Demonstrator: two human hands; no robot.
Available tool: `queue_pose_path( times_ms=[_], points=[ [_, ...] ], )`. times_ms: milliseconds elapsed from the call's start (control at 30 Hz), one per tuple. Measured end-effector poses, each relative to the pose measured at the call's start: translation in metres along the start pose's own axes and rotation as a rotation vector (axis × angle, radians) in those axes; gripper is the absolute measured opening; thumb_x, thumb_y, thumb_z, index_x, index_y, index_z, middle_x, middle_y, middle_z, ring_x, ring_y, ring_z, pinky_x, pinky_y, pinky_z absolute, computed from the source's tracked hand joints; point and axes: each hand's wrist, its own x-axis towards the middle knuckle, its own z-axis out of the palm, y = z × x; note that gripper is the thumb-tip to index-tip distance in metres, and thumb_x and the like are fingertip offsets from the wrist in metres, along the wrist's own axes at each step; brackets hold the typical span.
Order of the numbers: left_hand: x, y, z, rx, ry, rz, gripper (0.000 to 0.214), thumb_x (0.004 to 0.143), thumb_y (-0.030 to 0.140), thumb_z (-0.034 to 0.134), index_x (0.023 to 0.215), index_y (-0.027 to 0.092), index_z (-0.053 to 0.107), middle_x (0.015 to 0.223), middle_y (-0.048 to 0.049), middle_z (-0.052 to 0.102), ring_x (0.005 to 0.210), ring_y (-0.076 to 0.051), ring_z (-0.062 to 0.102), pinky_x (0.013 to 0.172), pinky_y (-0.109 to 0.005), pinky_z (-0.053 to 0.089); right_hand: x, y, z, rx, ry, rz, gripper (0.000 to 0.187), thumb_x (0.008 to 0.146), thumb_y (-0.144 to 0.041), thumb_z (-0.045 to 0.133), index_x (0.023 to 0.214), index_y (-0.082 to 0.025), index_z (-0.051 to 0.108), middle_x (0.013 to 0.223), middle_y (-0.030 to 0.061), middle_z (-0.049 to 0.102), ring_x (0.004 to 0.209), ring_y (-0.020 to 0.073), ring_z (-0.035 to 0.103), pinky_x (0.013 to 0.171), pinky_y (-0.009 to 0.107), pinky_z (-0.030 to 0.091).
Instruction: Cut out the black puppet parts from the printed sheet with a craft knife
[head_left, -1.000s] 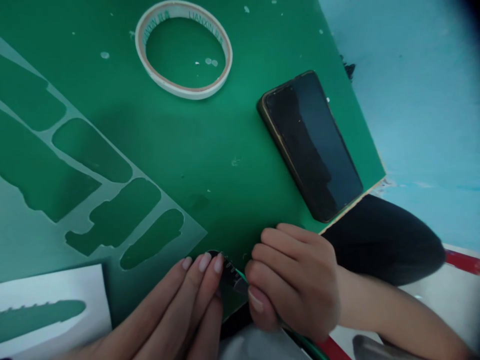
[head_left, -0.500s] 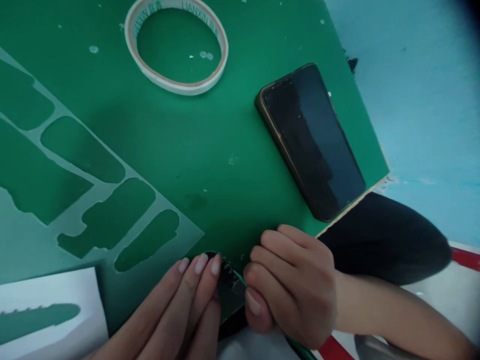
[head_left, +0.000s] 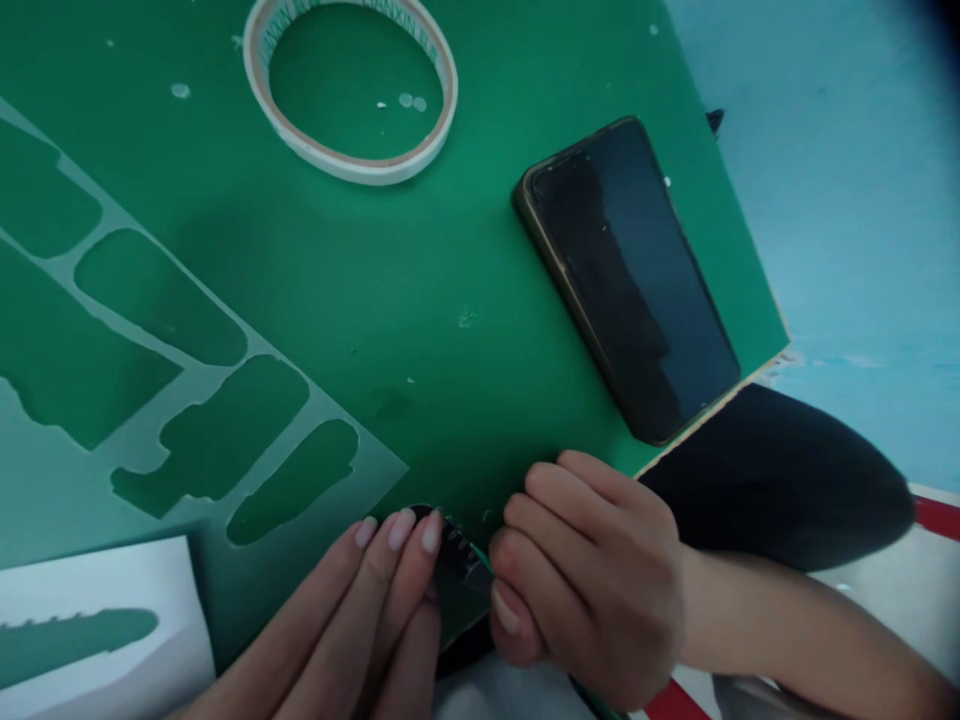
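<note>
Near the table's front edge, my left hand (head_left: 375, 590) has its fingers pressed together on a small black piece with a notched edge (head_left: 456, 540). The fingers hide much of that piece. Close on its right, my right hand (head_left: 592, 570) is curled into a fist around a thin green tool (head_left: 482, 559). Its slim end meets the notched edge, but I cannot tell whether it touches. My palm covers most of the tool, so its kind does not show.
A translucent sheet with cut-out shapes (head_left: 281, 375) lies at left, by a white sheet with a toothed cut-out (head_left: 176, 600). A tape roll (head_left: 367, 172) and a black phone (head_left: 637, 290) rest on the green table (head_left: 352, 290). Past its right edge is a blue surface (head_left: 847, 200).
My right hand has shifted very slightly to the right. The left hand keeps its hold on the black piece. The view has tilted a little.
</note>
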Motion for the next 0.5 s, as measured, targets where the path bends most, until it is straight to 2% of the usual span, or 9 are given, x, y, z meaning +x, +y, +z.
queue_pose_path(
  times_ms=[267, 500],
  points=[
    [0.0056, -0.0002, -0.0002, 0.071, 0.001, 0.001, 0.030, 0.103, 0.022, 0.052, 0.125, 0.011, 0.069, 0.142, -0.0050, 0.069, 0.141, -0.033, 0.055, 0.100, -0.029, 0.064, -0.0010, 0.0012, -0.0046, -0.011, -0.055, -0.023, 0.045, 0.105, -0.016, 0.036, 0.064, -0.022, 0.053, 0.058, 0.0007, 0.044, 0.062, 0.0202, 0.035, 0.058, 0.039, 0.027],
    [0.0018, 0.0018, -0.0002, 0.026, -0.017, -0.012, 0.032, 0.101, 0.023, 0.056, 0.127, 0.009, 0.068, 0.141, -0.0048, 0.070, 0.139, -0.034, 0.056, 0.104, -0.031, 0.061, -0.0030, -0.0004, -0.0033, -0.030, -0.058, -0.015, 0.045, 0.106, -0.017, 0.036, 0.064, -0.022, 0.052, 0.059, 0.0005, 0.043, 0.063, 0.0203, 0.035, 0.059, 0.039, 0.027]
  ],
)
